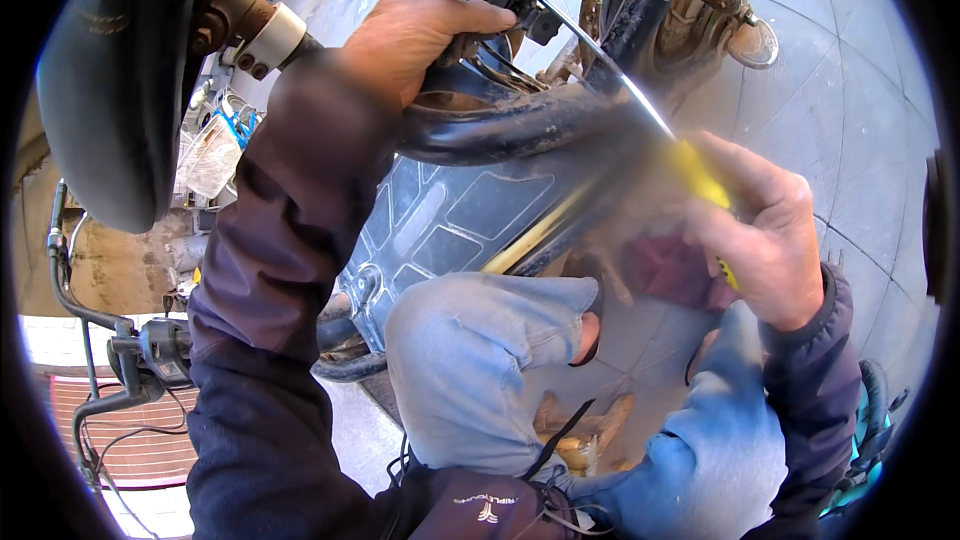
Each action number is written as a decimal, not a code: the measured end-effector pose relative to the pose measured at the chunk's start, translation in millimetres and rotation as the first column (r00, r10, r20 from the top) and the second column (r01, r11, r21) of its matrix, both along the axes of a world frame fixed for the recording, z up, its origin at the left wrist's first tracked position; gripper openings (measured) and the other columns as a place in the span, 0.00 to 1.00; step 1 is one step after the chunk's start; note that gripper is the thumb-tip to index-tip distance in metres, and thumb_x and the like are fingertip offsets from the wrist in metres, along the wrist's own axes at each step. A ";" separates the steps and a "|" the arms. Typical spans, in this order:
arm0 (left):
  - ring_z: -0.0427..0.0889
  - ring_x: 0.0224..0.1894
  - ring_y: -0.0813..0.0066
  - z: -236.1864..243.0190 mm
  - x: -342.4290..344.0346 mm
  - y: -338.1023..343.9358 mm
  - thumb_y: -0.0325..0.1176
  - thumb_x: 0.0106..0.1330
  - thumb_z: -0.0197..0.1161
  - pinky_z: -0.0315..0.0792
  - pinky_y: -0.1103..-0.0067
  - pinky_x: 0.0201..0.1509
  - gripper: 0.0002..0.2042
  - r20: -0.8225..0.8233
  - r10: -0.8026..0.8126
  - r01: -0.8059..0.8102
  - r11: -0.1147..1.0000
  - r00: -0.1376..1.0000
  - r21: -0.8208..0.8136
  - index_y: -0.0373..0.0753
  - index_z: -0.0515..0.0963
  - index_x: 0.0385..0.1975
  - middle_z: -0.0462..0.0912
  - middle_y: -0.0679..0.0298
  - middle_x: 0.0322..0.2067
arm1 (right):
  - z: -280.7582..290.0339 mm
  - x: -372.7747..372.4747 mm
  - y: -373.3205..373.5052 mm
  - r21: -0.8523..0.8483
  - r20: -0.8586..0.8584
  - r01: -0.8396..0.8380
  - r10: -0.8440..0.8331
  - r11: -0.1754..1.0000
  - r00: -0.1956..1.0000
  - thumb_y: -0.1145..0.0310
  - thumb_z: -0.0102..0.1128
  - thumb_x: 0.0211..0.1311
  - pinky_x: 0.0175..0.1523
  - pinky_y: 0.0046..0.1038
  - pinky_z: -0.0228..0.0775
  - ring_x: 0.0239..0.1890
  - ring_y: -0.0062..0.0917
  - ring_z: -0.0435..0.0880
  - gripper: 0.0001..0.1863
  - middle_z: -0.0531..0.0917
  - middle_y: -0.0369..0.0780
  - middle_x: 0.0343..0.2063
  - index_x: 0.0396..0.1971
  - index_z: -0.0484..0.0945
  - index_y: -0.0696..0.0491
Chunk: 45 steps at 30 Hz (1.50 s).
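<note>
My left hand (415,30) grips a small black fitting (540,22) at the scooter's black tubular frame (480,140), near the top centre. My right hand (760,240), at the right, is closed round the yellow handle of a long screwdriver (705,175); its metal shaft runs up-left to the black fitting, where the exact contact of the tip is unclear. Part of the handle is smeared. Beneath the frame lies a dark footboard (460,210) with raised panels.
A wheel (695,30) stands at top right, a black padded seat (100,80) at upper left and handlebars (125,360) at lower left. A striped mat (115,445), cluttered items (210,155) and a maroon cloth (655,270) lie around. My bent knees are below me on grey paving (840,90).
</note>
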<state>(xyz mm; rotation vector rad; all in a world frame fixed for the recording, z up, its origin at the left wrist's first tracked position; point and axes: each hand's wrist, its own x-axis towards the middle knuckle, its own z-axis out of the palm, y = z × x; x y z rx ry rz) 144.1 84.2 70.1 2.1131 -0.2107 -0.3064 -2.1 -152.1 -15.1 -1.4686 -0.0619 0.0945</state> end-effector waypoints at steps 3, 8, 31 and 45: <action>0.75 0.27 0.78 -3.0 5.6 2.4 0.28 0.52 0.69 0.69 0.82 0.32 0.14 0.075 0.018 -0.026 0.994 0.997 0.103 0.35 0.79 0.39 0.79 0.65 0.28 | 3.4 -1.5 0.7 -0.075 0.019 0.010 -0.008 0.997 1.000 0.78 0.58 0.52 0.29 0.15 0.69 0.24 0.11 0.74 0.21 0.81 0.38 0.30 0.48 0.74 0.65; 0.82 0.33 0.73 -10.9 7.9 -0.6 0.24 0.53 0.68 0.76 0.78 0.38 0.16 0.124 0.051 -0.062 0.995 0.991 0.084 0.34 0.78 0.43 0.83 0.59 0.34 | 17.5 -3.7 -0.1 -0.023 -0.173 -0.039 0.034 0.999 0.984 0.76 0.58 0.52 0.35 0.17 0.70 0.28 0.13 0.75 0.21 0.81 0.37 0.31 0.47 0.74 0.66; 0.80 0.35 0.73 -6.4 5.7 -6.2 0.23 0.54 0.67 0.73 0.76 0.40 0.13 0.186 0.096 -0.133 0.971 0.978 0.197 0.30 0.78 0.40 0.83 0.59 0.32 | -43.8 -35.7 -10.0 -0.180 0.100 0.200 -0.184 0.963 0.978 0.78 0.63 0.49 0.35 0.20 0.69 0.27 0.15 0.76 0.15 0.78 0.37 0.23 0.37 0.70 0.57; 0.76 0.35 0.78 -1.7 -3.6 -16.5 0.27 0.56 0.67 0.70 0.77 0.40 0.15 0.153 0.126 -0.155 0.968 0.980 0.196 0.33 0.77 0.44 0.81 0.63 0.34 | -260.2 -17.5 -52.4 -0.781 0.105 0.168 -0.139 0.602 0.985 0.73 0.59 0.51 0.41 0.35 0.70 0.34 0.42 0.77 0.12 0.78 0.45 0.28 0.38 0.74 0.55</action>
